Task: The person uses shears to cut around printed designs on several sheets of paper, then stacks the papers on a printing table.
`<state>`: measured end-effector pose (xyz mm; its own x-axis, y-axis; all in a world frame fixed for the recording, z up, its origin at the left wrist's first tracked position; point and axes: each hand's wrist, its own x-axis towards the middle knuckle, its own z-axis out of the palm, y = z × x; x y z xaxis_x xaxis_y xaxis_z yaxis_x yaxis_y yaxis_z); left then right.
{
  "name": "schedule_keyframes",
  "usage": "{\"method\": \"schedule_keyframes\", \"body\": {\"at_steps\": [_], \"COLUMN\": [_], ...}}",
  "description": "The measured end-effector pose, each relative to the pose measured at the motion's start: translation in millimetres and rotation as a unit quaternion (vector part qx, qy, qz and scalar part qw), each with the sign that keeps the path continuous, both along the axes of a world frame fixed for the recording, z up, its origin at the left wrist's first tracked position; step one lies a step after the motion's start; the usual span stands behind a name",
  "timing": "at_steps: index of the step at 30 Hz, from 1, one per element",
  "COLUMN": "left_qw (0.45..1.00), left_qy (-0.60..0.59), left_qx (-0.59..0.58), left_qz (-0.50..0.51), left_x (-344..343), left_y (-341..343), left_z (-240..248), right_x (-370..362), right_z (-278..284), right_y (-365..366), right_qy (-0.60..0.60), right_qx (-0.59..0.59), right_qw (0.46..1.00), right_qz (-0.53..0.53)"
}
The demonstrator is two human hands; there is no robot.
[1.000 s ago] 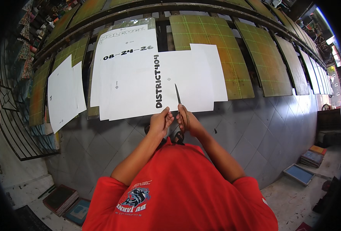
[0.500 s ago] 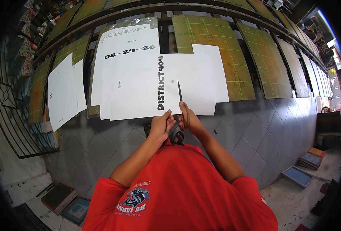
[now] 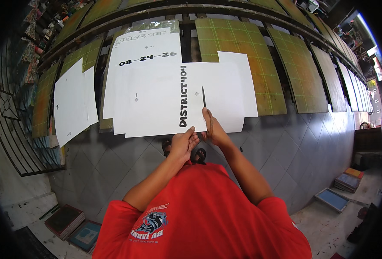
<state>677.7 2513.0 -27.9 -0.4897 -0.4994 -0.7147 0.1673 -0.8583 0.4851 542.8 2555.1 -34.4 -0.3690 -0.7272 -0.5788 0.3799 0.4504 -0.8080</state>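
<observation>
My left hand (image 3: 185, 143) pinches the near edge of a white printed paper sheet (image 3: 156, 116), thumb on top. Just to its right, my right hand (image 3: 215, 131) is closed round a pair of scissors (image 3: 204, 97). A dark blade lies over the sheet, pointing away from me; the other blade is hidden, probably beneath the paper. Bold black lettering runs up the sheet, left of the blade. Behind and to the left, another printed white sheet (image 3: 150, 41) lies on a board. Overlap makes the sheets' borders hard to tell apart.
Green-yellow boards with grid lines (image 3: 238, 39) stand in a row on a dark rack. More white paper (image 3: 74, 103) rests on a board at the left. Framed screens (image 3: 332, 200) lie at the lower right, others (image 3: 65, 221) at the lower left. Grey floor tiles (image 3: 277, 151) are below.
The sheet and both hands have shifted slightly right and toward me in the picture. My left hand still grips the paper, and my right hand still holds the scissors.
</observation>
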Motion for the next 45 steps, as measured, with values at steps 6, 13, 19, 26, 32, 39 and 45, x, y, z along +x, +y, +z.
{"method": "schedule_keyframes", "body": {"at_steps": [6, 13, 19, 26, 32, 39, 45], "left_qw": [1.0, 1.0, 1.0, 1.0, 1.0, 0.999, 0.998], "left_qy": [0.016, 0.003, 0.012, 0.001, -0.008, 0.018, 0.001], "left_qx": [-0.014, -0.016, -0.011, -0.009, -0.012, -0.03, -0.061], "left_qz": [0.003, 0.011, 0.006, 0.0, -0.006, 0.005, -0.018], "left_x": [-2.7, -10.2, -7.4, -9.0, -5.3, -6.9, -1.1], "left_y": [-2.1, -10.7, -8.0, -14.6, -12.9, -19.2, -18.7], "left_z": [-2.4, 4.3, 4.6, 9.1, 13.5, 15.5, 16.3], "right_x": [-9.6, -24.2, -38.4, -43.1, -58.1, -62.6, -76.7], "right_z": [3.5, -18.7, -4.2, -18.6, -7.7, -14.4, -8.7], "right_y": [-21.3, -39.3, -55.9, -70.5, -91.7, -101.3, -119.1], "right_qy": [0.028, 0.073, 0.005, 0.06, 0.021, 0.081, -0.007], "right_qx": [0.045, 0.036, 0.034, 0.01, -0.009, -0.004, 0.006], "right_qw": [0.999, 0.997, 0.999, 0.998, 1.0, 0.997, 1.0], "right_qz": [-0.002, -0.001, -0.018, -0.027, -0.003, 0.015, -0.005]}}
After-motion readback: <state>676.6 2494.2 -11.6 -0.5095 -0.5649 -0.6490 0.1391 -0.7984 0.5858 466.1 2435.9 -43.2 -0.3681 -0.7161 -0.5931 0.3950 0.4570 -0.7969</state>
